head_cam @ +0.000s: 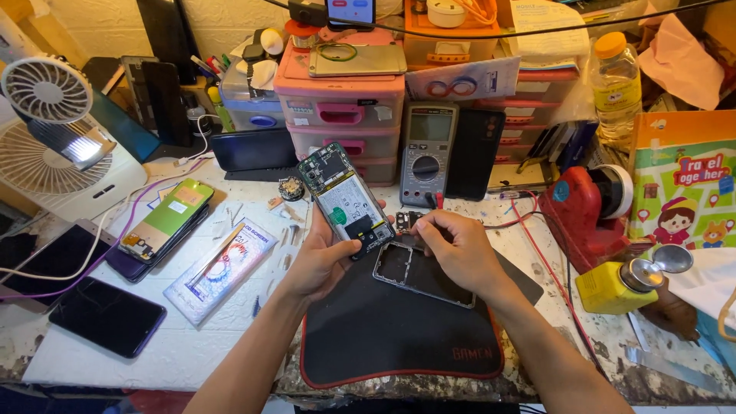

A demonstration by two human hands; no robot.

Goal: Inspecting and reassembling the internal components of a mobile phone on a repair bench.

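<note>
Nearest the camera, a black work mat (399, 330) with a red edge lies on the counter (192, 345), and both forearms reach in over it.

Left hand (318, 261): closed around the lower end of an opened smartphone (343, 201), thumb across its bottom edge. The phone is tilted up off the mat, back cover off, with circuit board and white inner plate exposed.

Right hand (456, 249): fingers pinched at a small dark component (404, 221) just beside the phone's lower end. What exactly is pinched is too small to tell. The hand rests over a grey phone frame (418, 272) lying flat on the mat.

Judgement: the step appears to be detaching or fitting a small part at the phone's base. It calls for a steady left hold, a light pinch, and the work kept low over the mat so nothing drops.

Further out: other phones (165, 218) and a dark handset (107, 314) lie to the left, well apart; a multimeter (428, 153) stands behind; pink plastic drawers (341, 115) are beyond it.
</note>
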